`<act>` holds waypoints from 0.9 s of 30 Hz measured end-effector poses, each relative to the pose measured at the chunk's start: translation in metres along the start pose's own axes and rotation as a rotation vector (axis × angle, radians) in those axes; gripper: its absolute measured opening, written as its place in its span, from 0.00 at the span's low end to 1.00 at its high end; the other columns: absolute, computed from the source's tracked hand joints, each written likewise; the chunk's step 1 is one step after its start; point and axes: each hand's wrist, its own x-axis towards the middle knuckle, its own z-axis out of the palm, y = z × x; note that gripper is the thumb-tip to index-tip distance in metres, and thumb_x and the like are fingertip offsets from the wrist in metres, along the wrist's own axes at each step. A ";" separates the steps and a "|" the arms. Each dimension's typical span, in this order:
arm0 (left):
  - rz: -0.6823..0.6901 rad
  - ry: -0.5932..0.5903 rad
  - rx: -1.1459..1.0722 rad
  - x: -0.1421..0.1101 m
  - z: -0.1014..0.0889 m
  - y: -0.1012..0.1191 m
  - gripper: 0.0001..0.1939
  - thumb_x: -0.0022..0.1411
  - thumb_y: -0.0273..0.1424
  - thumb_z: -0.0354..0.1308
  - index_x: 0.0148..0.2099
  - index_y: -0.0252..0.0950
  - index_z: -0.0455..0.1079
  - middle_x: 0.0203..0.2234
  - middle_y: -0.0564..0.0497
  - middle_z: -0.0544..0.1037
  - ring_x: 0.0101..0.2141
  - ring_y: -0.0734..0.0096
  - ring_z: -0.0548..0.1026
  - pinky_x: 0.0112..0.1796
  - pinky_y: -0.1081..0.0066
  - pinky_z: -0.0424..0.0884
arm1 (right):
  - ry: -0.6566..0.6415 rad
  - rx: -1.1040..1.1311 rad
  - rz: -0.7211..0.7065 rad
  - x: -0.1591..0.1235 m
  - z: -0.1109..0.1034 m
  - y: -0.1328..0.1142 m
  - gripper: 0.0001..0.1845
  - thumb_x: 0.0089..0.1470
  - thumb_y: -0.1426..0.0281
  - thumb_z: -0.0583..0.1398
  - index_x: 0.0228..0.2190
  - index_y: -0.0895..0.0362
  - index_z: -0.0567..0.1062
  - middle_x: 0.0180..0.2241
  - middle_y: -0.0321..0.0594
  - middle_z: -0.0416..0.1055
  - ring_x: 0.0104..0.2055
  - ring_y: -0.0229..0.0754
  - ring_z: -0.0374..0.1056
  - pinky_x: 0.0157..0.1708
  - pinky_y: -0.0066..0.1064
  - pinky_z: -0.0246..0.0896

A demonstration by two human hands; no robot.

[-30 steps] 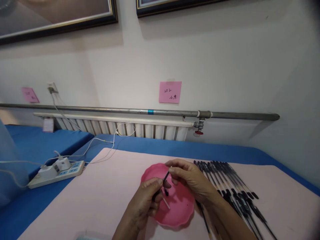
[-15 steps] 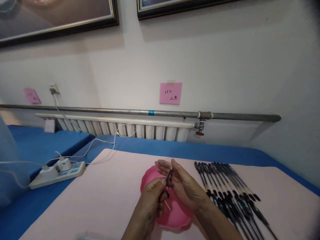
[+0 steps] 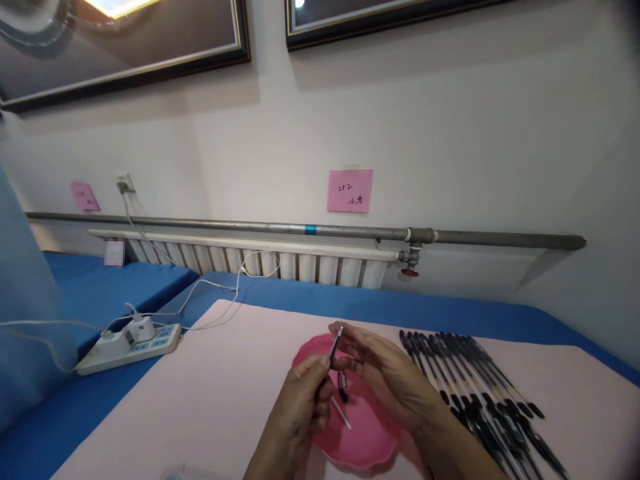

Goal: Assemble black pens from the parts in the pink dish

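My left hand [image 3: 305,397] is closed around a slim dark pen part [image 3: 336,345], its silvery tip pointing up and away. Beside that tip, my right hand [image 3: 387,373] is curved with its fingers bent but apart, and I see nothing gripped in it. Both hands are over a pink scalloped dish [image 3: 367,450]. A short black and clear piece [image 3: 343,387] shows between the hands; whether it lies in the dish or hangs from the left hand is unclear. A thin white stick [image 3: 342,413] slants below the left fingers.
Rows of black pens [image 3: 465,363] lie to the right, with more black pens [image 3: 510,427] nearer me. At the left sits a power strip [image 3: 160,340] with plugged-in chargers and white cables. A radiator [image 3: 300,267] and a pipe run along the wall behind the pink-covered table [image 3: 210,400].
My right fingers have bent in toward the pen part's tip from a straighter pose. The black and clear piece shows more plainly. The whole view has shifted slightly.
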 end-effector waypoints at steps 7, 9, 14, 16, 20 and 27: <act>-0.034 -0.052 0.016 -0.001 0.009 -0.006 0.22 0.50 0.48 0.56 0.36 0.34 0.67 0.12 0.63 0.53 0.12 0.87 0.44 0.14 0.78 0.36 | 0.072 -0.169 -0.086 0.005 -0.007 0.006 0.14 0.39 0.62 0.67 0.27 0.59 0.79 0.29 0.41 0.73 0.29 0.39 0.63 0.31 0.30 0.58; -0.014 -0.001 0.079 0.000 0.010 -0.006 0.23 0.49 0.49 0.55 0.36 0.33 0.68 0.12 0.63 0.54 0.11 0.87 0.44 0.14 0.78 0.36 | 0.149 -0.275 -0.137 0.007 -0.009 0.008 0.12 0.38 0.62 0.67 0.24 0.58 0.78 0.26 0.38 0.73 0.28 0.37 0.62 0.32 0.30 0.57; -0.011 0.012 0.068 0.002 0.006 -0.004 0.22 0.50 0.49 0.55 0.36 0.34 0.67 0.12 0.63 0.53 0.12 0.86 0.44 0.15 0.78 0.36 | 0.078 -0.248 -0.118 0.009 -0.013 0.009 0.15 0.44 0.59 0.63 0.32 0.55 0.79 0.38 0.41 0.75 0.36 0.42 0.65 0.34 0.31 0.59; -0.009 0.005 0.075 0.002 0.004 -0.003 0.22 0.50 0.48 0.55 0.36 0.34 0.67 0.13 0.63 0.52 0.12 0.85 0.43 0.15 0.77 0.37 | 0.073 -0.277 -0.142 0.010 -0.015 0.009 0.15 0.43 0.60 0.64 0.32 0.55 0.80 0.38 0.43 0.75 0.37 0.42 0.66 0.37 0.33 0.59; 0.074 0.087 0.200 0.003 0.005 -0.004 0.20 0.50 0.49 0.54 0.32 0.35 0.68 0.13 0.61 0.54 0.13 0.82 0.48 0.16 0.77 0.42 | 0.137 -0.352 -0.208 0.010 -0.014 0.009 0.14 0.40 0.60 0.65 0.29 0.55 0.80 0.33 0.41 0.76 0.35 0.41 0.66 0.40 0.33 0.57; 0.288 0.208 0.422 0.003 0.002 -0.002 0.15 0.54 0.42 0.53 0.25 0.37 0.69 0.20 0.54 0.67 0.27 0.70 0.64 0.29 0.73 0.58 | 0.173 -0.586 -0.191 0.011 -0.015 0.014 0.16 0.49 0.57 0.57 0.31 0.55 0.76 0.30 0.39 0.74 0.31 0.41 0.66 0.34 0.32 0.59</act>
